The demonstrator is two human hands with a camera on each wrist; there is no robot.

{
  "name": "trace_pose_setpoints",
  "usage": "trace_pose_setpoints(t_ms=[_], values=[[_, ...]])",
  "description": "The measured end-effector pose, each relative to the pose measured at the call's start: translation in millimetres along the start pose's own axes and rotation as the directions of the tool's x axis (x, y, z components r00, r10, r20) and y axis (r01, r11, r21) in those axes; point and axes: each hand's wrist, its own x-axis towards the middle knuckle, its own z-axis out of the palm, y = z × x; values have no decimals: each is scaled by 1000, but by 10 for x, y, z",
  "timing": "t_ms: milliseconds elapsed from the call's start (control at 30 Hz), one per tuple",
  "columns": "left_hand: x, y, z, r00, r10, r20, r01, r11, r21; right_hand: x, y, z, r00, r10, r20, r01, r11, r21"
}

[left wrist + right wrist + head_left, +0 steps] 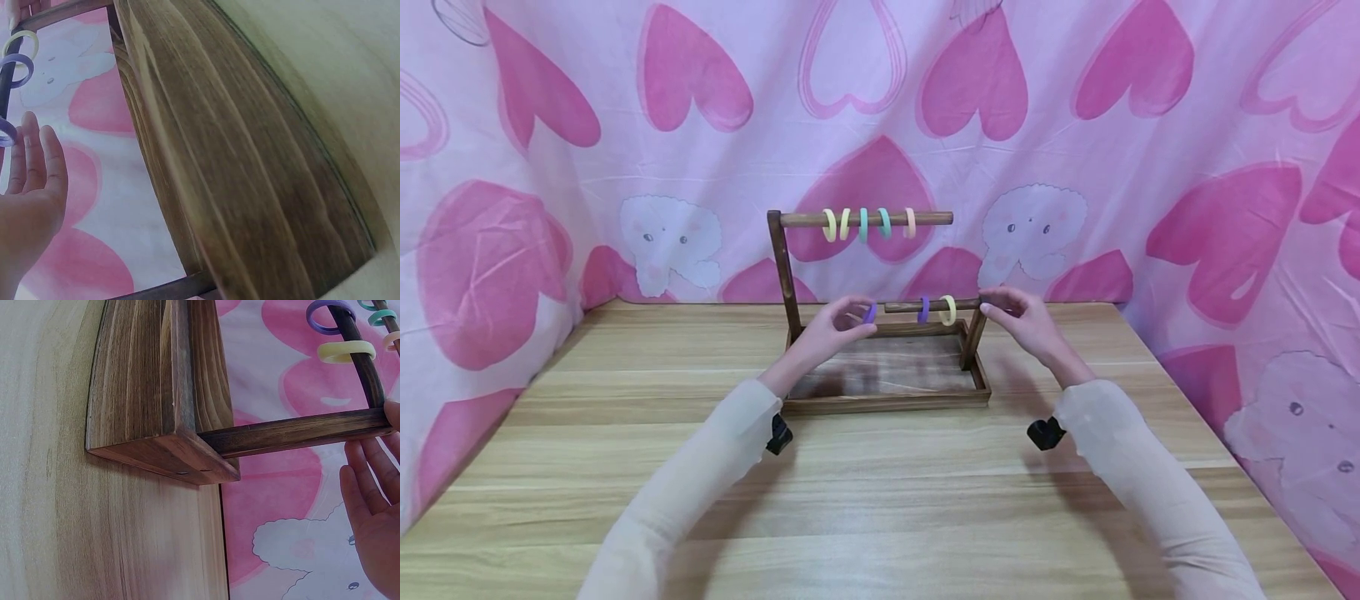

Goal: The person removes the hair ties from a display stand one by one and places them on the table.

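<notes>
My left hand [835, 327] pinches a purple ring [870, 313] between thumb and fingers, just left of the free end of the lower rod [895, 307]. That rod belongs to a dark wooden rack [880, 405] with a tray base. Another purple ring [923, 309] and a yellow ring [948, 310] hang on the same rod. My right hand [1028, 323] holds the top of the rack's short post [973, 337], thumb in front and fingers behind. In the right wrist view, its fingers [369, 481] lie against the post's end.
The rack's taller post [785, 271] carries an upper rod [805, 220] with yellow, green and pink rings [910, 222]. Its right end is free. The rack stands on a wood-grain table [880, 500], with a pink heart-patterned curtain [880, 100] behind and beside it.
</notes>
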Motion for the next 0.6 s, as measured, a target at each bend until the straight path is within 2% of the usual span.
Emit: trace_pose_setpoints(t_ms=[233, 400, 600], values=[[-55, -5, -23, 999, 14, 37, -15, 999, 35, 16, 76, -1, 1000, -17, -6, 17, 1000, -13], [-117, 5, -41, 997, 25, 79, -27, 1000, 15, 11, 62, 0, 1000, -15, -6, 15, 1000, -13], [-250, 197, -63, 992, 34, 120, -33, 999, -3, 12, 61, -1, 1000, -7, -6, 7, 1000, -8]])
